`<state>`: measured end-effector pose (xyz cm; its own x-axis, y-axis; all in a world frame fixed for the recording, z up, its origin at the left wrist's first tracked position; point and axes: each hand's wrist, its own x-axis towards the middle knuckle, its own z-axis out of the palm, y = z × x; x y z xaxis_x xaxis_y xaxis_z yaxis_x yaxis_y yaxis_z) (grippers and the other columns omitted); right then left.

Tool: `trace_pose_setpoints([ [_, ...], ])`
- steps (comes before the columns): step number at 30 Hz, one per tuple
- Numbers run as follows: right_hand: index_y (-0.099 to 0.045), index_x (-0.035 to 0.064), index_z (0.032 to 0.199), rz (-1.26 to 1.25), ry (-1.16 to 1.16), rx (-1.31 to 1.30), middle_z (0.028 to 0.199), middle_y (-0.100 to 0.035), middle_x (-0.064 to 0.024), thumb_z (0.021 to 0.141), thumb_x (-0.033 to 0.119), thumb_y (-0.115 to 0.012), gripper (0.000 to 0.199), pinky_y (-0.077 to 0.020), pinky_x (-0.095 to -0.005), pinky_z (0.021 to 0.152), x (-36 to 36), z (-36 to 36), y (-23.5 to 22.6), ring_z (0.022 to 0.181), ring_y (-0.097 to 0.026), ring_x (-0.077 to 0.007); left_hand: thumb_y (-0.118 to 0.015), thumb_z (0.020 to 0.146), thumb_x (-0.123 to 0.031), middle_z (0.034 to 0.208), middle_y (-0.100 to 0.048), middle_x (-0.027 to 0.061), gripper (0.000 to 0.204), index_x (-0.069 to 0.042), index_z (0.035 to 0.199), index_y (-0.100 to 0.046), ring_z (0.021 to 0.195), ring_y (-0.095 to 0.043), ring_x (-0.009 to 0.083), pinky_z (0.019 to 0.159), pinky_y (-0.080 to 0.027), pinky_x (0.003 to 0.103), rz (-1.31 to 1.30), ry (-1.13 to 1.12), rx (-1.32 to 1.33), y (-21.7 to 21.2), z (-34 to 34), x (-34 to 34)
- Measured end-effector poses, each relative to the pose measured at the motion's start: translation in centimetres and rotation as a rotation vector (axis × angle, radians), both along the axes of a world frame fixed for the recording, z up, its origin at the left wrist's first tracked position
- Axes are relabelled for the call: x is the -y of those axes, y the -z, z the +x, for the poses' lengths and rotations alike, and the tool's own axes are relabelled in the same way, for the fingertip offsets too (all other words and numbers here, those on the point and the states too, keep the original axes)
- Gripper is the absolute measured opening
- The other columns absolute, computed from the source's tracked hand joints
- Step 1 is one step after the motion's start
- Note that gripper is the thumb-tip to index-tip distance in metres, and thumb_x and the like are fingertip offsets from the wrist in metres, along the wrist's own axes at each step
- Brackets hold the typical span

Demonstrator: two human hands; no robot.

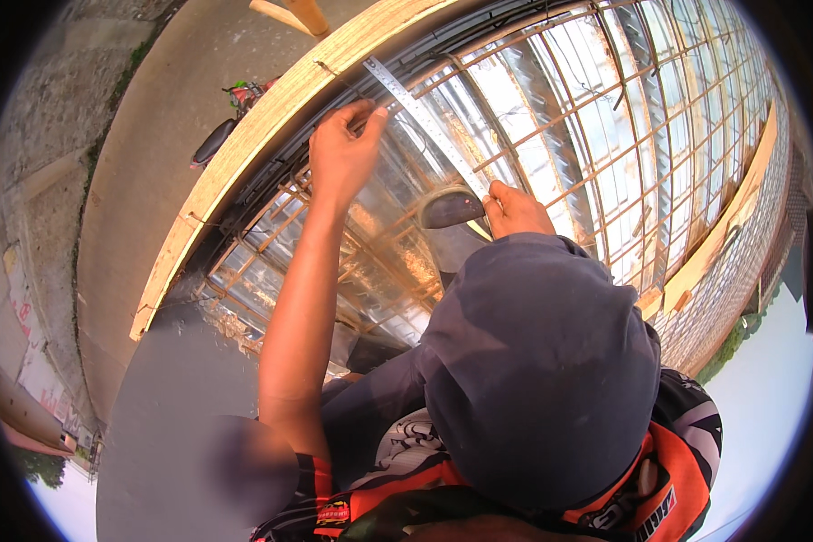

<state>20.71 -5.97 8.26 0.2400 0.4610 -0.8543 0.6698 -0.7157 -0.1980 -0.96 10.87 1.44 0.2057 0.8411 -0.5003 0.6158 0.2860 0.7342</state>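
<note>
"What's the biggest thing around you?"

"The ground [158, 172], past the edge. Nearer, shiny metal sheeting [402, 155] spreads under my hands, with a steel bar mesh [587, 117] running across it."

"And along the edge?"

"A long timber plank [262, 135], pale yellow and bent into a curve by my view. Dark bars run just inside it."

"What's that big dark shape low down?"

"My bent knee [542, 370], in dark grey cloth."

"Where's the measuring strip?"

"The measuring strip [426, 119] lies slantwise over the mesh, pale and marked along its length. Its far end reaches close to the plank; its near end comes to my fingers. A dark shoe [450, 210] shows just beside that end."

"Your hands, then?"

"My right hand [519, 215] pinches the strip's near end between thumb and fingers. My left hand [341, 149] is near its far part, fingers curled, thumb out; I can't tell whether they grip anything."
</note>
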Motion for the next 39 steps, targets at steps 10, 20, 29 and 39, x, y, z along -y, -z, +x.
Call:
trace_pose_setpoints([
  [10,-0.065,0.0057,0.127,-0.009,0.014,-0.006,0.114,-0.074,-0.0225,0.114,0.031,-0.052,0.031,-0.0548,-0.0545,0.100,0.3,0.2,0.7,0.116,-0.072,-0.0422,-0.078,0.099,-0.023,0.109,-0.077,0.0149,0.041,-0.001,0.133,-0.075,0.094,-0.070,0.0274,0.089,-0.057,0.042,0.193,0.042,-0.012,0.7,-0.7,1.5],
  [20,-0.068,0.0051,0.121,0.027,0.101,-0.030,0.102,-0.075,-0.0276,0.113,0.034,-0.055,0.033,-0.0535,-0.0548,0.093,1.2,0.9,1.5,0.107,-0.073,-0.0461,-0.080,0.093,-0.016,0.098,-0.070,0.0075,0.025,-0.012,0.118,-0.077,0.098,-0.067,0.0299,0.086,-0.053,0.045,0.666,0.559,-0.111,-0.3,0.0,2.5],
  [29,-0.070,0.0048,0.133,0.018,0.078,-0.011,0.118,-0.077,-0.0269,0.113,0.031,-0.054,0.037,-0.0549,-0.0543,0.100,0.6,0.6,0.9,0.114,-0.074,-0.0445,-0.079,0.093,-0.019,0.095,-0.070,0.0064,0.014,-0.012,0.104,-0.074,0.095,-0.067,0.0290,0.082,-0.049,0.045,0.747,0.595,-0.142,-0.2,1.1,1.9],
  [39,-0.066,0.0055,0.136,0.141,0.069,0.023,0.122,-0.076,-0.0256,0.114,0.033,-0.055,0.036,-0.0545,-0.0529,0.101,4.0,1.3,3.1,0.117,-0.073,-0.0439,-0.081,0.091,-0.014,0.086,-0.069,0.0054,0.010,-0.013,0.097,-0.073,0.080,-0.069,0.0254,0.071,-0.051,0.041,0.922,0.479,-0.064,-0.4,1.5,0.7],
])
